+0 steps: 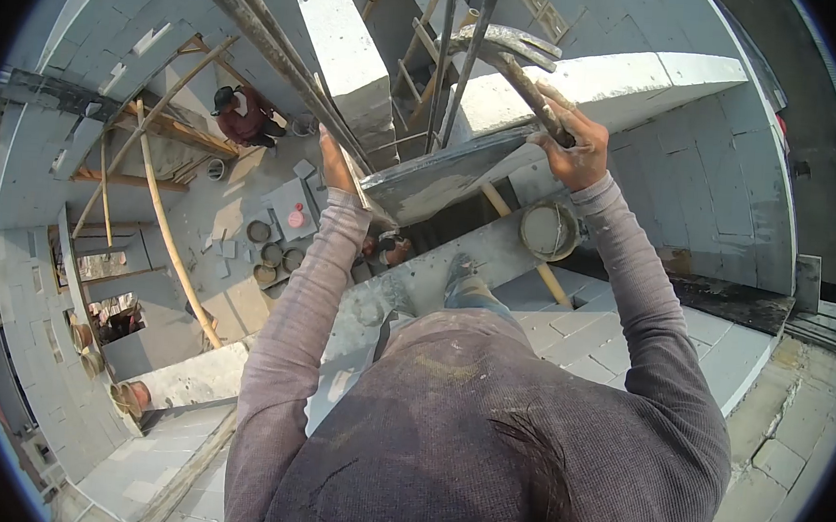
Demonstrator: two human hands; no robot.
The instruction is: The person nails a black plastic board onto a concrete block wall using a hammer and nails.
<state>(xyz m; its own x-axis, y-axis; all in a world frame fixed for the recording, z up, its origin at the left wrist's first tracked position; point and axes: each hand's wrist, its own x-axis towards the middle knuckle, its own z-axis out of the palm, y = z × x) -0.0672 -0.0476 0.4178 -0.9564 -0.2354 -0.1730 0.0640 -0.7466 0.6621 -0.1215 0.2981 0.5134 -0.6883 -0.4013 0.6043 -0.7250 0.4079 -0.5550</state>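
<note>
My right hand [578,148] is closed around the handle of a claw hammer [529,86]. The hammer's metal head and claw are raised, pointing up and away beside the upright rebar [445,69]. My left hand [335,166] is stretched out, its palm side against the edge of a thin board [354,171], close to slanting steel bars [296,66]; part of its fingers is hidden. Between my hands a dark, mortar-smeared board [453,173] lies along the foot of a white block column [344,47] and a white-topped block wall [585,88].
I stand on a narrow grey ledge [426,286] high above a floor. A bucket [548,229] hangs or stands by a wooden pole [554,284]. Below are a person in a dark hat [244,113], several buckets [266,253], and leaning wooden poles [168,234]. Another person's hand [395,250] shows beneath me.
</note>
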